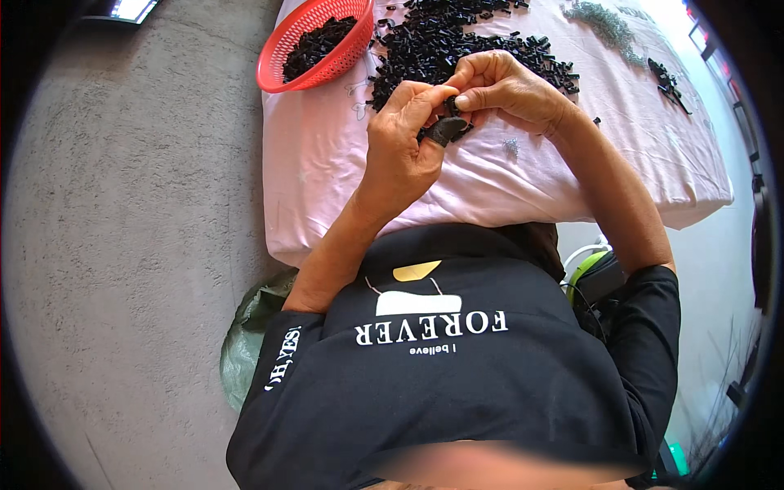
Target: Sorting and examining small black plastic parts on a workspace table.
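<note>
Above the near part of the pink-covered table, my two hands meet at the fingertips. My left hand (400,131) is closed in a pinch, with a dark cover (445,131) over its thumb. From the other side, my right hand (508,91) pinches with thumb and index finger. Between them is a small black plastic piece (452,104), partly hidden by the fingers; its exact kind cannot be made out. Just beyond the hands spreads a large heap of similar small black pieces (425,49), a few of them lying under my left hand.
A red perforated basket (359,51) holding black pieces stands at the table's far left edge. Tiny silvery, clear-looking parts (608,28) lie far right, with a smaller cluster (511,148) nearer. Black pieces (668,84) lie by the right edge. A greenish plastic bag (245,351) is at left below.
</note>
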